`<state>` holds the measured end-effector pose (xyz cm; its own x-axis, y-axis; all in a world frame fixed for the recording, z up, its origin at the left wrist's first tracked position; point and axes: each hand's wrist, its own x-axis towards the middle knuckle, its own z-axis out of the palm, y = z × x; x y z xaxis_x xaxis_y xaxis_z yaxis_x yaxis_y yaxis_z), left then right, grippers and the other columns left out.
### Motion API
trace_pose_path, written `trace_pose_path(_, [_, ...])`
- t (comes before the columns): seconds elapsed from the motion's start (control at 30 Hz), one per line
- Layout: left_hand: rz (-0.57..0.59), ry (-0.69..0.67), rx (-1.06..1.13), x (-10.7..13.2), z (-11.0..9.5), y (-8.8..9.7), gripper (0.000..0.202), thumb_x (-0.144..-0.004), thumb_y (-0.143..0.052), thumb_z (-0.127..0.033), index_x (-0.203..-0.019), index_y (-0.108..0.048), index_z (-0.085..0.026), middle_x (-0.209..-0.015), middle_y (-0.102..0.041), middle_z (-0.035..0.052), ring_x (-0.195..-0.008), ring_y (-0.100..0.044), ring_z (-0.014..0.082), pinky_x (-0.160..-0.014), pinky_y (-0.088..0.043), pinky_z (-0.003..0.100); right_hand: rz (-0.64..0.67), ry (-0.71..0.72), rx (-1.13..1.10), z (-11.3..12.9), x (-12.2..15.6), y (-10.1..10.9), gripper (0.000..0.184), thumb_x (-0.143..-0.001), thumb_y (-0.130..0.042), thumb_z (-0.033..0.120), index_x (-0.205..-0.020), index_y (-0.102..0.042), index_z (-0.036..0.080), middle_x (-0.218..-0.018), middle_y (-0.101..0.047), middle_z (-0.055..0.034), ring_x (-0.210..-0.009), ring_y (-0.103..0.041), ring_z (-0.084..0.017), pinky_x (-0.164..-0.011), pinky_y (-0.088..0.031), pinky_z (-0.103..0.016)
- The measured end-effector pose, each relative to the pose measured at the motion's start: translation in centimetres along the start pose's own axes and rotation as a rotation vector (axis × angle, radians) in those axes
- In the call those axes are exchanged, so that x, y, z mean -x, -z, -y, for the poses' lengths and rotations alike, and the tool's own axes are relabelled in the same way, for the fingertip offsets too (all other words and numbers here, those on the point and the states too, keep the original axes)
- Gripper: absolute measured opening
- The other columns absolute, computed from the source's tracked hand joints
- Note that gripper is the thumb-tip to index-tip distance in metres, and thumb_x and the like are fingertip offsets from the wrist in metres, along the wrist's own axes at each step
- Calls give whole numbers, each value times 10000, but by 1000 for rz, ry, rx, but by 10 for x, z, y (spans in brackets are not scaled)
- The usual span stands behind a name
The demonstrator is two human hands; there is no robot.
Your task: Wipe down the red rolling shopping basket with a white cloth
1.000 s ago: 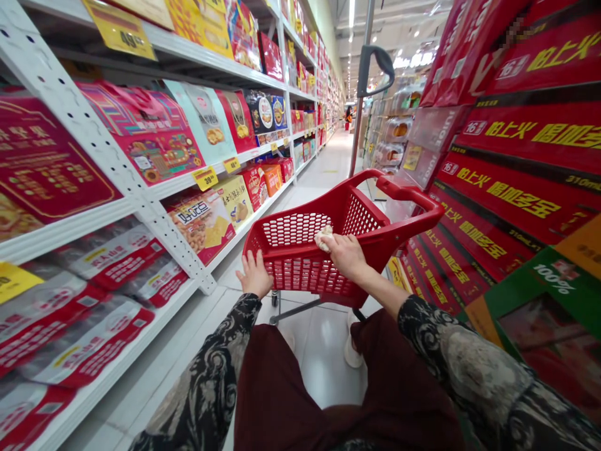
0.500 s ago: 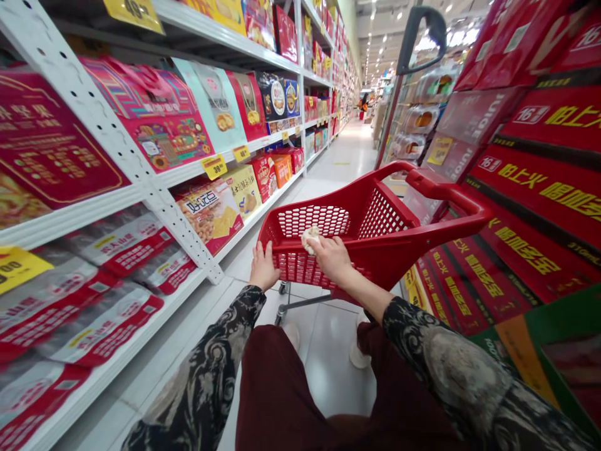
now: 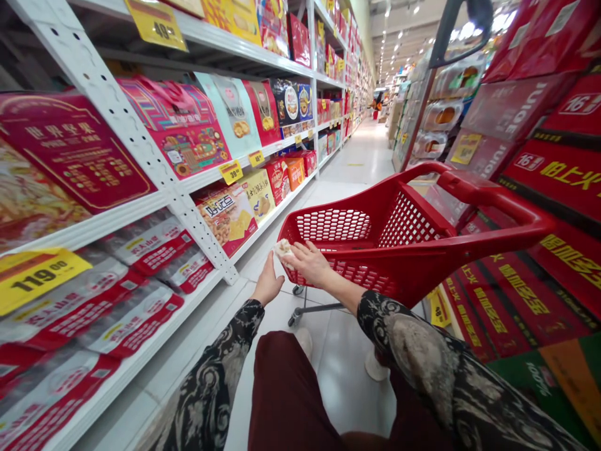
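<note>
The crumpled tissue wad (image 3: 284, 250) lies at the near left corner of the red plastic shopping trolley (image 3: 493, 228), on or just above its rim, at the fingertips of the right hand (image 3: 312, 263). Its exact material cannot be confirmed from this view; it appears to be pale, soft paper or thin cloth. Expect it to be very light and compressible, with no stiff edge to bear against. A flat finger contact may let it slide on the smooth plastic, so the recommended hold is a pinch across its thickest part, between thumb and fingertips. Right hand state: fingers together and extended over the wad, with the palm above the rim; whether they clamp the wad or merely rest on it cannot be determined. The left hand (image 3: 268, 282) stands just below the same corner, fingers extended and apart, closed on nothing, with its fingertips just beside the wad; contact cannot be determined. Both forearms emerge from dark patterned sleeves. A castor (image 3: 297, 289) of the trolley stands on the tiled floor (image 3: 338, 376). To the left, white perforated steel shelving (image 3: 126, 125) carries boxed snacks and a yellow price tag (image 3: 37, 279). To the right stand stacked red cartons (image 3: 549, 269).
</note>
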<state>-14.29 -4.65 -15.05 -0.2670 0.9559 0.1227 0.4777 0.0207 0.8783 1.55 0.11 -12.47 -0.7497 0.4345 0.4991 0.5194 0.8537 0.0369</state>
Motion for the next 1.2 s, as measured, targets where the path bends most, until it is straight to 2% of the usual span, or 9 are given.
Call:
trace_pose_path(0.1, [-87, 184, 406, 10, -17, -8, 740, -646, -573, -124, -1331, -308, -212, -1387, -408, 101, -1242, -427, 233, -1006, -374, 391, -51, -98, -204, 4, 17, 6, 311, -863, -460, 188, -1160, -552, 190, -1203, -569, -128, -1107, -515, -231, -935, -386, -404])
trace_pose_path(0.2, [26, 372, 804, 25, -34, -21, 449, -728, -530, -248, -1170, -478, -189, -1131, -616, 80, -987, -604, 199, -811, -492, 343, -138, -240, -496, 16, 29, 11, 415, -794, -480, 130, -1205, -520, 164, -1189, -578, -114, -1102, -522, -198, -945, -407, -351])
trace_pose_path(0.33, [69, 383, 1070, 43, -44, -27, 251, -669, -590, -216, -912, -587, -154, -834, -683, 27, -780, -637, 145, -694, -493, 249, -175, -392, -896, 27, 42, 18, 420, -733, -539, 205, -1151, -561, 175, -1227, -547, -97, -1160, -480, -210, -1003, -362, -380])
trace_pose_path(0.53, [154, 351, 940, 67, -49, -22, 298, -554, -687, -200, -837, -613, -143, -700, -675, -5, -621, -614, 117, -585, -467, 214, -99, -911, -1553, 32, 67, 27, 351, -688, -636, 389, -982, -599, 200, -960, -662, -36, -855, -615, -179, -722, -507, -324])
trace_pose_path(0.73, [262, 400, 789, 81, -57, -28, 369, -535, -747, -288, -846, -617, -139, -757, -681, 22, -625, -609, 125, -610, -479, 243, -294, -1020, -1775, 36, 98, 38, 290, -602, -688, 333, -830, -616, 170, -803, -678, -16, -772, -621, -175, -722, -482, -298])
trace_pose_path(0.93, [-208, 221, 453, 87, -55, -41, 333, -580, -719, -312, -867, -613, -183, -913, -654, 35, -859, -596, 160, -790, -462, 281, -389, -1126, -1855, 33, 110, 51, 359, -592, -687, 367, -888, -588, 189, -846, -679, -23, -762, -633, -184, -667, -493, -295])
trace_pose_path(1.0, [-102, 262, 539, 94, -60, -48, 372, -636, -684, -381, -940, -607, -179, -971, -652, 54, -879, -602, 171, -787, -467, 293, -412, -1133, -1821, 34, 110, 53, 362, -602, -683, 383, -891, -583, 189, -847, -678, -22, -750, -629, -177, -645, -489, -281])
trace_pose_path(1.1, [243, 345, 737, 109, -66, -60, 458, -646, -694, -398, -1014, -603, -141, -975, -667, 86, -841, -625, 183, -766, -478, 301, -318, -1042, -1864, 37, 112, 53, 337, -631, -660, 409, -866, -588, 178, -807, -670, -21, -727, -622, -161, -658, -482, -278])
trace_pose_path(1.2, [353, 416, 818, 120, -65, -72, 450, -625, -728, -362, -982, -617, -112, -908, -687, 95, -786, -641, 190, -740, -488, 303, -152, -1026, -1729, 37, 118, 47, 272, -656, -624, 404, -783, -585, 167, -726, -652, -19, -654, -606, -153, -637, -478, -284])
